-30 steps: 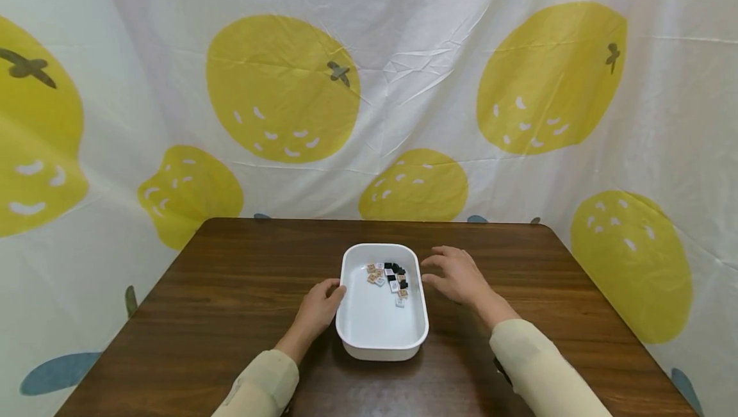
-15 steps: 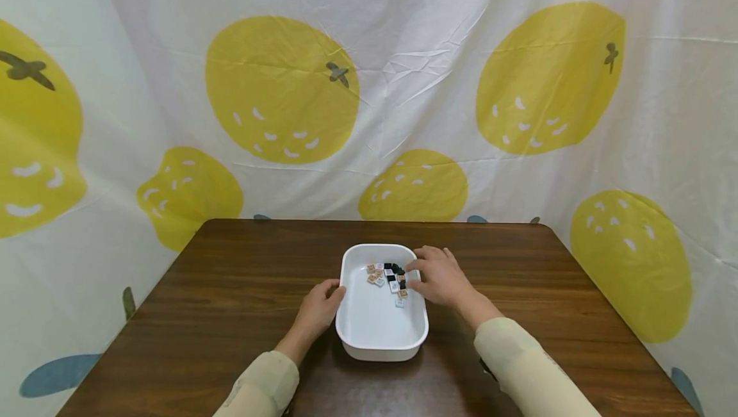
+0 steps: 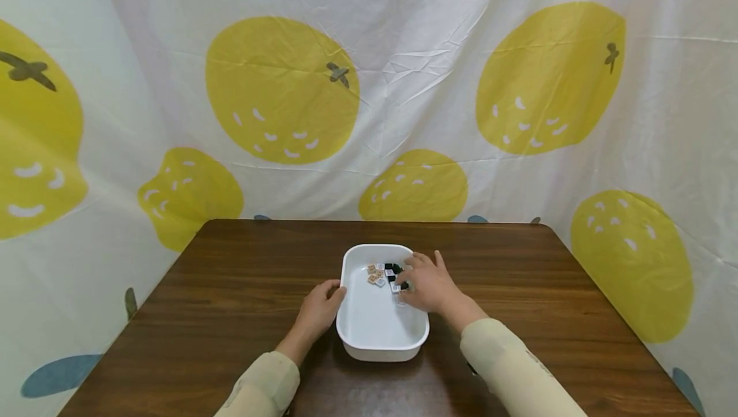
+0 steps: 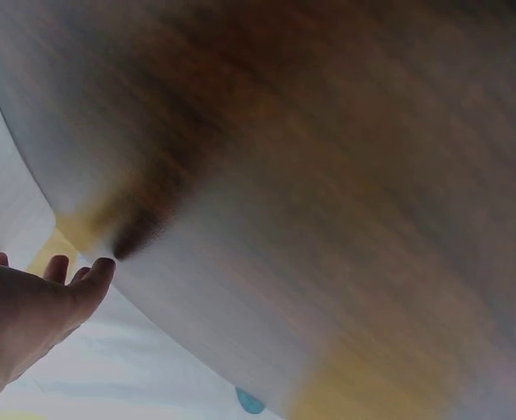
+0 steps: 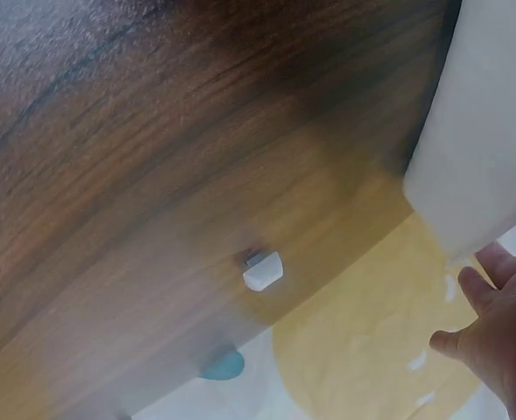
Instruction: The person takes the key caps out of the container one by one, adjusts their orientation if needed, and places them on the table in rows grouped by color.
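Observation:
A white rectangular tray (image 3: 377, 334) stands on the table. Toward its far end lie several small square tiles (image 3: 376, 274), tan, white and black, some with marks too small to read. My right hand (image 3: 428, 284) reaches over the tray's right rim, its fingertips down among the tiles on that side and covering some of them. Whether a tile is between those fingers cannot be seen. At the left rim my left hand (image 3: 318, 307) rests against the tray's side, thumb near the edge and fingers relaxed. The right wrist view shows the tray's outer wall (image 5: 481, 131) beside my fingers.
The brown wooden table (image 3: 230, 314) extends to both sides of the tray. Behind it hangs a white cloth (image 3: 403, 103) printed with yellow lemons. A small white object (image 5: 263, 272) appears against the table in the right wrist view.
My right hand has moved left from beside the tray, over its right rim, and down to the tiles. The left hand and the tray have stayed in place.

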`<state>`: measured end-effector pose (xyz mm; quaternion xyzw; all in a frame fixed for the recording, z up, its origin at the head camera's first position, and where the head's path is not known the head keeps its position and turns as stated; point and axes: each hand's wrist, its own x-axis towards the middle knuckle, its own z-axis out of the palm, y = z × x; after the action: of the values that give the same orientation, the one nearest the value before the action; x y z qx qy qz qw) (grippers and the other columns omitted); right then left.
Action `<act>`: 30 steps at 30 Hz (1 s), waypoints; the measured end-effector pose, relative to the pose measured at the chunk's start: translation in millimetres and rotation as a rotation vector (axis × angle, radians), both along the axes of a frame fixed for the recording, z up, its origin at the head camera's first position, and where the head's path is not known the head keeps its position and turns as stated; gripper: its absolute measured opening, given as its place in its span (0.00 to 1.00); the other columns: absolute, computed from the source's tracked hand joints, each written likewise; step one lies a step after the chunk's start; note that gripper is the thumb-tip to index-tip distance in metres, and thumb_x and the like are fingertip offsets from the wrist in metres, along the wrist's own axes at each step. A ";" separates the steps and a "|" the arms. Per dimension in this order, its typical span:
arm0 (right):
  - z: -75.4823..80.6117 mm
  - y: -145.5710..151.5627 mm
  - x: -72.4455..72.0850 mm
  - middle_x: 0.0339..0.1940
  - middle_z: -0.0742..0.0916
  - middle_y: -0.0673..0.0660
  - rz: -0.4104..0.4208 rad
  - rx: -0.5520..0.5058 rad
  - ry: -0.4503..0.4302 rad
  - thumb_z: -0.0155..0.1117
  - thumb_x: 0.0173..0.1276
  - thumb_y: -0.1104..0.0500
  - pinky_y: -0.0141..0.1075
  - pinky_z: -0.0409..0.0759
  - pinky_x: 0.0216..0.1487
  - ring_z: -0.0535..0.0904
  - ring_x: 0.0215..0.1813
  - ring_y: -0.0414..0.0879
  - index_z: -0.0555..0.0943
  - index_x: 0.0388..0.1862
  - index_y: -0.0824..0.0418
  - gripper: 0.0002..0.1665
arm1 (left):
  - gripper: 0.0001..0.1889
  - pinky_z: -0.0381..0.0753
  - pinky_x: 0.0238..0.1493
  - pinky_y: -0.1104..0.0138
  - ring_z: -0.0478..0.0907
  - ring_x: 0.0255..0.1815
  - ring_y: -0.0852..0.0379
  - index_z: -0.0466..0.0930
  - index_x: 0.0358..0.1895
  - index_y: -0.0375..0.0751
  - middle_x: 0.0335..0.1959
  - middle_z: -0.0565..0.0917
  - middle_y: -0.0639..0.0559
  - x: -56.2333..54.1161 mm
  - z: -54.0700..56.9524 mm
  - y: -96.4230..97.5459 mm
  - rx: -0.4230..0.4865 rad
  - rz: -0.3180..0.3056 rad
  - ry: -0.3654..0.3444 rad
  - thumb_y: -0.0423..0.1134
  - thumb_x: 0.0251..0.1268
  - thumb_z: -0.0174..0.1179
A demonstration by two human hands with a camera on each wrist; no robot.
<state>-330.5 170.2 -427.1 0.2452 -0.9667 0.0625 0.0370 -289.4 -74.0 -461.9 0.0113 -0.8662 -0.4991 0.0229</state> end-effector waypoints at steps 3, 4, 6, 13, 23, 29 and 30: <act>-1.8 -1.6 0.1 0.67 0.77 0.62 -0.003 0.013 0.000 0.72 0.62 0.47 0.70 0.42 0.70 0.60 0.74 0.62 0.88 0.46 0.48 0.15 | 0.20 0.68 0.64 0.44 0.71 0.64 0.38 0.78 0.60 0.36 0.61 0.77 0.35 -0.6 -0.3 0.0 -0.002 0.000 0.000 0.44 0.75 0.52; -2.1 -2.2 0.1 0.67 0.77 0.62 -0.004 0.016 0.001 0.72 0.62 0.47 0.70 0.42 0.70 0.60 0.74 0.62 0.89 0.46 0.48 0.15 | 0.20 0.68 0.64 0.44 0.71 0.64 0.37 0.78 0.60 0.35 0.61 0.76 0.35 -0.6 -0.1 -0.2 -0.002 -0.002 0.001 0.44 0.75 0.52; -2.2 -3.6 0.1 0.67 0.77 0.62 -0.003 0.022 0.002 0.73 0.61 0.47 0.70 0.42 0.70 0.60 0.74 0.63 0.89 0.45 0.47 0.14 | 0.20 0.68 0.64 0.44 0.70 0.64 0.37 0.78 0.60 0.35 0.61 0.76 0.35 -1.0 -0.7 -0.3 0.000 -0.002 0.001 0.44 0.75 0.52; -4.3 -11.2 -3.1 0.69 0.75 0.62 -0.020 0.099 -0.017 0.75 0.58 0.49 0.70 0.40 0.70 0.57 0.75 0.64 0.89 0.40 0.45 0.10 | 0.20 0.68 0.64 0.45 0.71 0.64 0.38 0.78 0.60 0.36 0.61 0.77 0.35 -1.2 -3.9 -0.1 -0.016 -0.002 0.006 0.44 0.75 0.53; -6.6 -19.3 -4.6 0.66 0.77 0.60 -0.063 0.194 -0.024 0.74 0.54 0.51 0.71 0.41 0.70 0.57 0.76 0.63 0.89 0.35 0.43 0.08 | 0.20 0.68 0.64 0.45 0.71 0.63 0.38 0.78 0.60 0.35 0.60 0.77 0.35 -2.0 -4.4 0.2 -0.024 -0.002 0.011 0.44 0.75 0.53; -7.0 -22.5 -3.7 0.67 0.77 0.60 -0.086 0.206 -0.052 0.77 0.53 0.51 0.70 0.39 0.70 0.55 0.77 0.62 0.88 0.32 0.43 0.07 | 0.20 0.68 0.64 0.45 0.71 0.64 0.38 0.78 0.60 0.35 0.60 0.77 0.35 -2.8 -4.3 0.1 -0.015 0.000 0.016 0.44 0.75 0.53; -7.5 -23.1 -3.6 0.67 0.76 0.60 -0.089 0.207 -0.057 0.78 0.52 0.51 0.70 0.38 0.70 0.55 0.77 0.62 0.88 0.31 0.43 0.07 | 0.20 0.68 0.64 0.45 0.71 0.64 0.38 0.78 0.60 0.35 0.61 0.77 0.35 -2.8 -4.6 0.1 -0.015 -0.001 0.015 0.45 0.75 0.53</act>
<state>-334.2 147.1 -434.6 0.2029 -0.9786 -0.0324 -0.0134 -292.2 -73.9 -466.5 0.0071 -0.8697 -0.4927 0.0291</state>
